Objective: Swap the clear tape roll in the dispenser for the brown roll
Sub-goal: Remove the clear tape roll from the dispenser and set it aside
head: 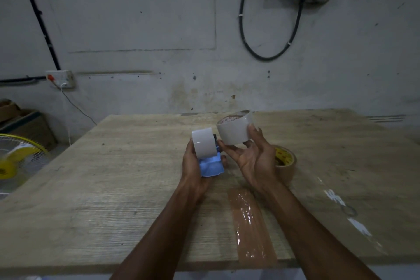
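My left hand (pixel 193 173) grips a blue tape dispenser (pixel 211 168) above the middle of the wooden table (pixel 127 188). A pale whitish cylinder (pixel 203 144) sits on the dispenser's top; I cannot tell whether it is a tape roll or the bare hub. Just right of it, my right hand (pixel 255 161) holds a clear tape roll (pixel 234 132) with a red-printed core, free of the dispenser. The brown tape roll (pixel 286 162) lies flat on the table behind my right hand, partly hidden by it.
A strip of brown tape (pixel 250 223) is stuck along the table toward its near edge. White scraps (pixel 338 199) lie to the right. A yellow fan (pixel 16 159) and cardboard boxes (pixel 27 123) stand off the table's left side. The wall is close behind.
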A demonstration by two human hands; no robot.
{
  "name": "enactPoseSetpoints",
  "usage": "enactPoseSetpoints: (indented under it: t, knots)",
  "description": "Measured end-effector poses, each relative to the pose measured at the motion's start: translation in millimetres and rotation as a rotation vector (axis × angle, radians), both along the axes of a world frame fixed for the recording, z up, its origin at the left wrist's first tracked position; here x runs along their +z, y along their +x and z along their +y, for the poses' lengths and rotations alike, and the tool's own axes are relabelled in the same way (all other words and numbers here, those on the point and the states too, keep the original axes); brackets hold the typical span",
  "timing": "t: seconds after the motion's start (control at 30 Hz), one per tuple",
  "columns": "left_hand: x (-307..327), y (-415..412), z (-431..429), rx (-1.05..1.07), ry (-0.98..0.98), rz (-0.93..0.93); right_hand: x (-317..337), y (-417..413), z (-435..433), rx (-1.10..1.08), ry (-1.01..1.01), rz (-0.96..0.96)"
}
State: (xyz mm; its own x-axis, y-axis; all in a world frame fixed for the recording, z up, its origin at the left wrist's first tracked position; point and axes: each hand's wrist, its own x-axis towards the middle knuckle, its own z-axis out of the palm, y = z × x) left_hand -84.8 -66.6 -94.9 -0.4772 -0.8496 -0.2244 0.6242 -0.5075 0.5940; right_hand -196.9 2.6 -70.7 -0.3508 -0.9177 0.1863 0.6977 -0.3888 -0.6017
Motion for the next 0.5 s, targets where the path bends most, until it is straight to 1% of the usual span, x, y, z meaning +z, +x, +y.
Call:
enactPoseSetpoints:
  t: [0.07, 0.1, 0.13, 0.23, 0.27, 0.3, 0.37, 0.43, 0.5]
  knots:
    - [1, 2, 0, -0.066, -0.029, 0.091, -1, -1, 4, -0.061, -0.018, 0.054]
    - [3, 3, 2, -0.132, -0.069, 0.120, -1, -4, 5, -0.080, -0.042, 0.052]
    - [4, 3, 4, -0.138, -0.115, 0.155, 3, -5, 7, -0.098, -0.052, 0.044]
    - [-1, 3, 2, -0.030, -0.056, 0.043, 18, -14, 15, -0.143, -0.097, -0.013]
    - [-3, 4, 1, -0.003, -0.069, 0.016, 24, -19, 18, -0.171, -0.099, -0.035]
    - [-1, 6, 4, -0.038, -0.076, 0.054, 31, -24, 21, -0.206, -0.094, -0.046]
    - [-3, 3, 2, -0.026, -0.078, 0.028, 40, -39, 27, -0.273, -0.073, -0.024]
    - [-3, 2, 3, -0.058, -0.080, 0.000, 44, -58, 36, -0.337, -0.051, -0.017]
    - [-6, 0, -1, -0.118, -0.118, 0.017, 43, -79, 44, -0.400, -0.031, 0.000]
